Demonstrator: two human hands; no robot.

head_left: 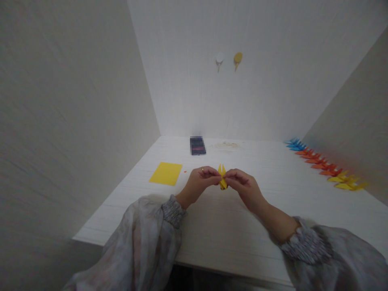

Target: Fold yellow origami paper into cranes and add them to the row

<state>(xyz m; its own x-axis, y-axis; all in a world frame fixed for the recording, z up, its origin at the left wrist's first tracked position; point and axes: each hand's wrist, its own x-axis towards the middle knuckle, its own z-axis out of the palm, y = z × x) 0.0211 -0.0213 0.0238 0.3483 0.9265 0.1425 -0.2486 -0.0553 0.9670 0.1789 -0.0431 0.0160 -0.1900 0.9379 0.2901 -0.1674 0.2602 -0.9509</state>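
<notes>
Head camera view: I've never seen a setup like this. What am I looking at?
There is no machine here. The camera sits on a person's head and looks forward and down, so the two bare hands are the wearer's own. The left hand and right hand pinch a folded yellow paper piece between them. On the white table lie a flat yellow sheet to the left, a dark, pixelated device farther back, and a row of blue, orange-red and yellow paper figures at right.

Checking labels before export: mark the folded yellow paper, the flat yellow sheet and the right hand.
Folded yellow paper [223, 184], head view: its lower part.
Flat yellow sheet [166, 173], head view: middle of its top face.
Right hand [247, 186], head view: middle of the hand.
</notes>
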